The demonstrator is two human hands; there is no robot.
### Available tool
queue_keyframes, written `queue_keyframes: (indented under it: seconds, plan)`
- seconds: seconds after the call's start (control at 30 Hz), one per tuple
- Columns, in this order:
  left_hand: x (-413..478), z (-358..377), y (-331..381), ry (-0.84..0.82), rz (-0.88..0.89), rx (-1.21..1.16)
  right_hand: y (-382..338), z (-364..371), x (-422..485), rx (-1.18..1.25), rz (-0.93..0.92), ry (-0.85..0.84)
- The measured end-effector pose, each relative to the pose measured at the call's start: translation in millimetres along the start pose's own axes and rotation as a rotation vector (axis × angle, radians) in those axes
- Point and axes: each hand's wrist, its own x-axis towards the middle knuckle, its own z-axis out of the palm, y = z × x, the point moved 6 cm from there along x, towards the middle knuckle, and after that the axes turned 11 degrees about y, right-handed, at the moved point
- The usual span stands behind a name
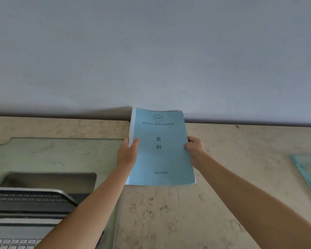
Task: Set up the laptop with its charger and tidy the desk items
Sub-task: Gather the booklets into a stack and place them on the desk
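Observation:
A blue-covered booklet (160, 159) with black printed characters is held over the beige stone desk (223, 177), its top edge close to the wall. My left hand (127, 155) grips its left edge, thumb on the cover. Gripping the right edge is my right hand (195, 150). An open silver laptop (25, 203) lies at the lower left, its dark screen reflecting the keyboard; my left forearm crosses over it. No charger is visible.
A glass sheet (52, 153) covers the left part of the desk under the laptop. Another glass pane (309, 173) lies at the right edge. A plain grey wall (151, 51) rises directly behind the desk.

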Motion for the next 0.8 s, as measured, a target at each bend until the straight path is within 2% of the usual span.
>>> queue_keyframes:
  seconds: [0.33, 0.47, 0.63, 0.73, 0.8]
  plan:
    - [7.8, 5.0, -4.3, 0.024, 0.082, 0.074, -6.7, -1.4, 5.2, -0.180, -0.079, -0.015]
    - [7.1, 8.6, -9.4, -0.025, 0.133, 0.110, -8.8, -4.7, 3.3, -0.290, -0.129, -0.015]
    - [-1.9, 9.5, 14.0, -0.007, 0.505, 0.253, -6.2, -7.5, -10.1, -0.464, -0.262, -0.041]
    - [-20.1, 9.7, 25.3, -0.051, 0.762, 0.473, -4.4, -17.9, -34.2, -0.629, -0.488, 0.003]
    - [-37.1, 9.5, 24.6, -0.048, 0.837, 0.635, -3.1, -28.5, -55.4, -0.737, -0.649, 0.065]
